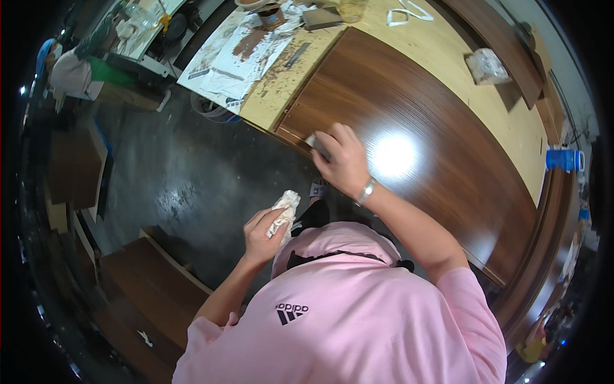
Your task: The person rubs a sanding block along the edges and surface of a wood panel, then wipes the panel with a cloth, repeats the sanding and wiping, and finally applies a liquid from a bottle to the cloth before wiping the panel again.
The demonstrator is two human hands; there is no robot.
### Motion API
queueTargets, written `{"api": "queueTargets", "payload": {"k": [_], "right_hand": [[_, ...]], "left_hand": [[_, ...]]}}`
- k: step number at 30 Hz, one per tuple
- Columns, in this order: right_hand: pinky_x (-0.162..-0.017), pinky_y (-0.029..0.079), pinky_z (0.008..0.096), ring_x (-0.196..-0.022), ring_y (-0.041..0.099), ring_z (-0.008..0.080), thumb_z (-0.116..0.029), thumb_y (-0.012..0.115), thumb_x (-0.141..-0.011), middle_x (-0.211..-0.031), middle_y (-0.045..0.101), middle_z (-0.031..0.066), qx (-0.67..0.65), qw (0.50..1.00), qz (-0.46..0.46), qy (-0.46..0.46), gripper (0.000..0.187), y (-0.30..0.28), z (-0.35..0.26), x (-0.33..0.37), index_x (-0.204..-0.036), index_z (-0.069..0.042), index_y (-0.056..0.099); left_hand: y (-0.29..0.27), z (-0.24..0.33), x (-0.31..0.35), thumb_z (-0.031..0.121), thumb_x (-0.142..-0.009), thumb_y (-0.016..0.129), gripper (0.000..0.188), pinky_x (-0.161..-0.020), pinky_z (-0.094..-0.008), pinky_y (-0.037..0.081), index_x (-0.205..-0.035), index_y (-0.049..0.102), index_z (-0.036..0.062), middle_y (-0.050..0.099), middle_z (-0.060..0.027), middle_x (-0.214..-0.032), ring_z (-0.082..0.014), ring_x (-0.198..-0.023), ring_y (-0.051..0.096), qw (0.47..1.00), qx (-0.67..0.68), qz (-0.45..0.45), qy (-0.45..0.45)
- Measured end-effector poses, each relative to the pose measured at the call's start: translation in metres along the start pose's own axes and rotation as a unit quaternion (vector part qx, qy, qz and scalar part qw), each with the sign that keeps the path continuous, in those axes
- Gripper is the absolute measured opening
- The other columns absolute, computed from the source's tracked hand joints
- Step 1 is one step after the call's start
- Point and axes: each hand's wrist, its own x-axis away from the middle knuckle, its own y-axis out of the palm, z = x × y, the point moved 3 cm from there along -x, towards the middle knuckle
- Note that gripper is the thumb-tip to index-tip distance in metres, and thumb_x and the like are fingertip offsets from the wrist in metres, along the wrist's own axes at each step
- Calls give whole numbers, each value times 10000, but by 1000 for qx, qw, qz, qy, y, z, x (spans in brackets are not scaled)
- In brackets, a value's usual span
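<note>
Hands both closed: right hand (342, 160) on a small grey block (318, 144), left hand (258, 234) on a crumpled white cloth (286, 210), off the panel (361, 83). Bench (441, 48) carries that brown wood-grain panel, lying flat at its near side. Step looks like rubbing the panel's left-end edge; next move likely calls for even pressure along it, cloth ready to wipe. Containers: bucket (216, 115) below bench, contents unclear; 1 blue jug (561, 160) far right, fill unclear; 1 clear tub (352, 10), looks yellowish; 1 brown-smeared cup (272, 18), inside unreadable.
</note>
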Motion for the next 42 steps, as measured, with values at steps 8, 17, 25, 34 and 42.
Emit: {"api": "queueTargets", "payload": {"k": [8,17,25,34,42], "right_hand": [[-729,509,413,-871,567,307,-83,688,-731,-924,528,118,28,997,-66,-7,157,77,-5,-39,-863,-44,612],[-688,510,425,-821,589,321,-62,722,-708,-864,536,130,37,994,-76,67,238,-8,11,35,-928,-18,642],[-626,502,381,-704,599,302,-7,732,-679,-811,567,144,36,980,5,195,264,-92,19,112,-935,30,681],[-572,388,247,-641,480,103,4,681,-796,-761,530,22,40,902,200,380,140,-149,45,171,-931,37,697],[-705,484,312,-799,601,154,-100,552,-886,-935,674,95,-559,630,306,443,296,-154,65,212,-1103,78,647]], "left_hand": [[-12,-31,39,51,-763,722,282,-803,-375,534,-1031,698,-34,698,-193,-982,-338,-873,687,988,21,61,-143],[-38,-30,-29,-10,-782,706,277,-817,-357,527,-1057,688,-38,695,-196,-988,-320,-896,692,992,16,98,-82],[-7,37,-137,59,-728,765,338,-819,-410,526,-1052,693,-5,680,-163,-982,-342,-907,652,989,-29,-10,142],[185,108,-85,138,-744,686,391,-1133,-498,342,-1113,690,7,658,-163,-1214,-286,-1219,579,876,24,-228,425],[23,-12,-167,113,-830,694,260,-935,-444,508,-1083,729,61,707,-172,-1089,-358,-1031,666,952,-170,-35,253]]}}
